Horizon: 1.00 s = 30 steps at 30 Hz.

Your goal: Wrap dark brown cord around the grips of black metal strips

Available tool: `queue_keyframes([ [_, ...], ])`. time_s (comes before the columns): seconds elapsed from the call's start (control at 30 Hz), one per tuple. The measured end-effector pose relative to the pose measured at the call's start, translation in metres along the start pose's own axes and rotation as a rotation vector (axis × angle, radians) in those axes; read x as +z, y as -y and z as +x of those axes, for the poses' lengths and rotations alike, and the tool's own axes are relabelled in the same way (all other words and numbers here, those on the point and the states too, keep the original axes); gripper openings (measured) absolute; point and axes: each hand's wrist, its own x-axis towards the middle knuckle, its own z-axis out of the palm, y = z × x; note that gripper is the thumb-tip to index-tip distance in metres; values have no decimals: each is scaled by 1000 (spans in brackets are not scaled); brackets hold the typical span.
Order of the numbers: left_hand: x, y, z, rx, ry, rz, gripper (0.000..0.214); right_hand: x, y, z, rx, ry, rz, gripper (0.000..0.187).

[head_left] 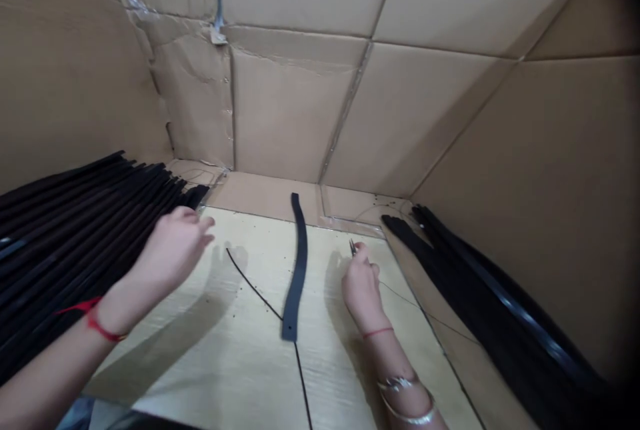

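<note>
A dark, slightly curved strap (299, 267) lies on the pale wooden board (240, 350) between my hands. A thin black thread (255, 291) runs from its near end to the left, and another length runs toward me. My right hand (361, 287) rests on the board just right of the strap, its fingers closed round a small metal tool (353, 247) whose tip sticks out above them. My left hand (173, 250) hovers at the edge of the stack of black straps (75, 223) on the left, fingers loosely curled, holding nothing that I can see.
Cardboard walls (300, 83) enclose the board at the back and on both sides. A second pile of black straps (480, 297) leans along the right wall. A loose fine thread (430, 313) trails across the board near my right wrist.
</note>
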Motion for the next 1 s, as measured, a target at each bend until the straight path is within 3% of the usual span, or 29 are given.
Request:
queue_keyframes([
  [0.07,41,-8,17,139,161,-24,26,4,-6,2,23,22,-42,56],
  [0.17,85,-5,34,273,268,-89,34,9,-12,4,33,24,-72,47],
  [0.27,103,5,42,335,282,-155,16,12,-13,4,34,0,-65,39],
  [0.37,107,13,44,376,270,-248,20,11,-8,4,-4,-44,-8,32],
  [0.5,101,17,40,394,240,-434,21,0,11,-6,-218,-40,151,23],
  [0.6,82,17,31,391,185,-630,20,-11,34,-27,-460,39,293,30],
  [0.7,59,12,20,423,166,-864,26,-22,61,-59,-728,272,597,53],
  [0.77,46,5,12,472,165,-1023,31,-29,76,-82,-821,484,807,65],
  [0.83,37,-1,6,511,172,-1218,30,-37,84,-106,-795,700,970,58],
  [0.93,25,-6,-4,523,169,-1492,23,-49,77,-147,-620,1066,1263,48],
  [1.0,18,-8,-10,445,72,-1619,26,-53,57,-179,-465,1159,1365,48],
])
